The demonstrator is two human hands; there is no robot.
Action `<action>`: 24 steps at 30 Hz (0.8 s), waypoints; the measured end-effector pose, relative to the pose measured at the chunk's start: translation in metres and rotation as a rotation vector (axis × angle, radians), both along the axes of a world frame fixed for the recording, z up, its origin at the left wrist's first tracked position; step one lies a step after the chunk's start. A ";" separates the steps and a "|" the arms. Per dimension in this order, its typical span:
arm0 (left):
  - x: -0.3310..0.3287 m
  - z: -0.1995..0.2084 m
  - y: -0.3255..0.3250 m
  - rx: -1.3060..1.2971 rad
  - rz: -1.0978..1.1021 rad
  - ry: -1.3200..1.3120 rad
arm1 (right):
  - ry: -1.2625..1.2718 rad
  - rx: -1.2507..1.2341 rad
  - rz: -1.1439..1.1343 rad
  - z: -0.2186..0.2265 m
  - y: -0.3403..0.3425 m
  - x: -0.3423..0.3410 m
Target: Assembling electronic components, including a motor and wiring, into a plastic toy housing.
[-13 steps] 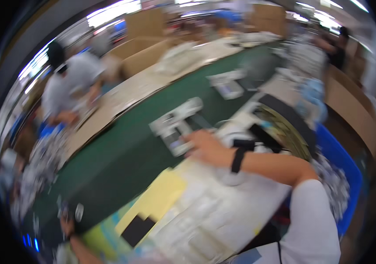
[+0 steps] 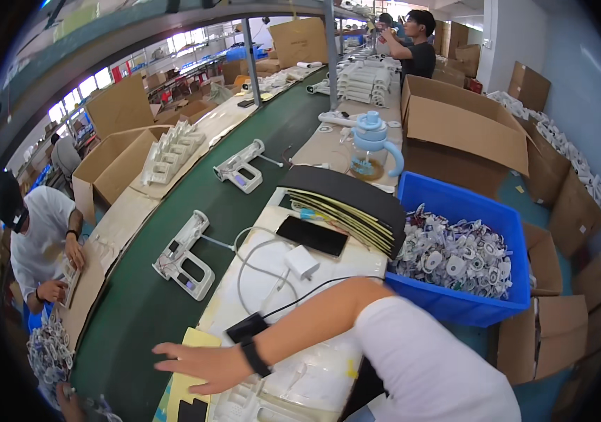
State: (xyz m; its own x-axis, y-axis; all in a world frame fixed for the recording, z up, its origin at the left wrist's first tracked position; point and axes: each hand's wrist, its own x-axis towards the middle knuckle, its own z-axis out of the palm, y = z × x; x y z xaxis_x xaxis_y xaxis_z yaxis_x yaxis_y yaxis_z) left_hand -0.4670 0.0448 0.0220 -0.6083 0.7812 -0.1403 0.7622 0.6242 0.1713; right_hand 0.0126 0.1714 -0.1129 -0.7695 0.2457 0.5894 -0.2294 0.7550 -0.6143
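Note:
My right hand (image 2: 205,367) reaches left over a yellow sheet (image 2: 198,337), its fingers stretched apart and holding nothing. A black band circles that wrist. Beside the sheet lies a small black piece (image 2: 191,410), and under my forearm are white plastic parts (image 2: 251,404). At the lower left edge my left hand (image 2: 70,404) shows only in part, near small pale parts (image 2: 104,408); its fingers are not clear. On the green belt ahead rest two white gun-shaped plastic housings, the nearer housing (image 2: 205,280) and the farther one (image 2: 246,184), each with a cable end attached.
A phone (image 2: 312,235), a white charger (image 2: 302,261) and cables lie on the white board. A blue bin (image 2: 448,306) of small white parts stands right, below a glass jug (image 2: 369,158). Cardboard boxes (image 2: 462,133) line the right. A co-worker (image 2: 47,239) works across the belt.
My right hand has left the nearer housing and moved back, down and left, over the yellow sheet. My view has turned right; my left hand now sits at the lower edge.

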 end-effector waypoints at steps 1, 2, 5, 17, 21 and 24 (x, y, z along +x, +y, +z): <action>0.039 0.019 0.018 0.006 -0.016 0.001 | -0.016 -0.051 -0.006 0.005 0.000 -0.016; 0.102 0.034 0.028 0.181 -0.202 0.015 | 0.055 -0.055 -0.085 0.005 0.000 -0.034; 0.225 0.059 0.019 0.413 -0.432 -0.091 | 0.157 0.049 -0.329 0.030 -0.008 -0.070; 0.341 -0.095 -0.012 0.410 -0.497 -1.002 | -0.365 0.334 -0.327 -0.045 0.034 0.015; 0.347 -0.092 -0.012 0.400 -0.531 -1.064 | -0.442 0.160 -0.482 -0.048 0.045 0.012; 0.346 -0.087 -0.011 0.436 -0.509 -1.109 | -0.423 -0.007 -0.352 -0.041 0.047 0.015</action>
State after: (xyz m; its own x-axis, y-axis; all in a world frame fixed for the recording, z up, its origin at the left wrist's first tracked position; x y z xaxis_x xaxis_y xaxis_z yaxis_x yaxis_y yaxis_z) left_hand -0.1215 0.0333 -0.0649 0.0452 0.9976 -0.0520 0.2176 0.0410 0.9752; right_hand 0.0272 0.2182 -0.1537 -0.8094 0.5340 0.2442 0.3043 0.7372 -0.6033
